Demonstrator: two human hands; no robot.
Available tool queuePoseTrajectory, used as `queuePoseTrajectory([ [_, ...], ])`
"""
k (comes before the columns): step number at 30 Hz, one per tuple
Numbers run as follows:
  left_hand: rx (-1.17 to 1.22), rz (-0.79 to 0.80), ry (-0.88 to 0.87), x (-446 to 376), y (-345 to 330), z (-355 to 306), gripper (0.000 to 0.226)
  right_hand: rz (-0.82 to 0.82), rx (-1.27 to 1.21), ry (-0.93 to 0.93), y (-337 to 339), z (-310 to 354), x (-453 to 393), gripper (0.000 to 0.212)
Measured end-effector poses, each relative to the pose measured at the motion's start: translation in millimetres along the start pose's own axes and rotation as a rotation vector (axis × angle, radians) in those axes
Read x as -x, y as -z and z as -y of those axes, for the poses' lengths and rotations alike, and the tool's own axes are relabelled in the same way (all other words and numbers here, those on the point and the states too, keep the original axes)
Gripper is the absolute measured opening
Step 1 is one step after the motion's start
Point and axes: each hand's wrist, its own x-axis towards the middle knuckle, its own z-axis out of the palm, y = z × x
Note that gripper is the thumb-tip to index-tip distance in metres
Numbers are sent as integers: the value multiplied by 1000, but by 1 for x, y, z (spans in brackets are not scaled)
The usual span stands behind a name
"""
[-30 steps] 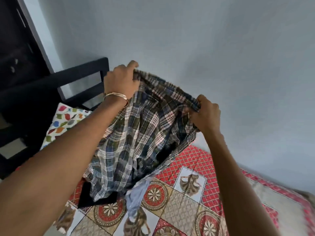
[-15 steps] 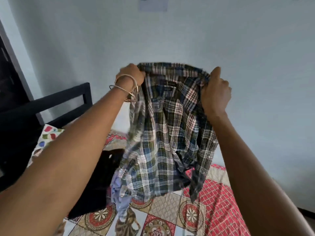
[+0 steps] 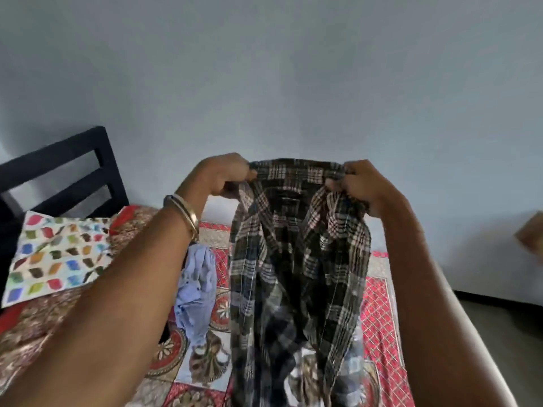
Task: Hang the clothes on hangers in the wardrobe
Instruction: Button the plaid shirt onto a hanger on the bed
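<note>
Now the plaid shirt (image 3: 296, 259) hangs straight down; before it was bunched. My left hand (image 3: 226, 177) and right hand (image 3: 364, 183) pinch its collar, ready for a hanger.

Head view: worn at head height, facing forward and down over the bed (image 3: 379, 318).
Nearness: close, arms reaching into frame.
Far end: the wall (image 3: 293, 83).

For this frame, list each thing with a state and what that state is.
plaid shirt: held up by its top edge, hanging unfolded above the bed
left hand: gripping the shirt's top left corner
right hand: gripping the top right corner
light blue garment: crumpled on the bedspread
pillow: lying flat by the headboard
</note>
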Motion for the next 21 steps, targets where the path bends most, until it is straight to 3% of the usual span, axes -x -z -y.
queuePoseTrajectory([
  [2,85,14,37,1,9,-2,14,16,-59,-76,9,-2,-4,10],
  [4,276,10,65,-13,10,-10,20,-116,-117,-186,19,-7,-19,14],
  [8,512,-33,21,-57,-10,-21,6,-375,-177,-255,24,-32,-68,18],
  [10,592,-111,-3,-71,-23,-18,12,-396,-241,-302,18,-45,-84,27],
  [13,668,-74,-14,-121,-58,-10,16,-439,-352,-370,1,-80,-126,31],
  [16,750,150,-96,-167,-81,9,85,-503,-449,-211,-16,-104,-153,32],
  [18,671,314,-126,-193,-98,33,94,-472,-435,-139,-35,-129,-162,40],
  [21,345,321,1,-233,-139,102,59,-440,-261,-166,-73,-203,-165,33],
])
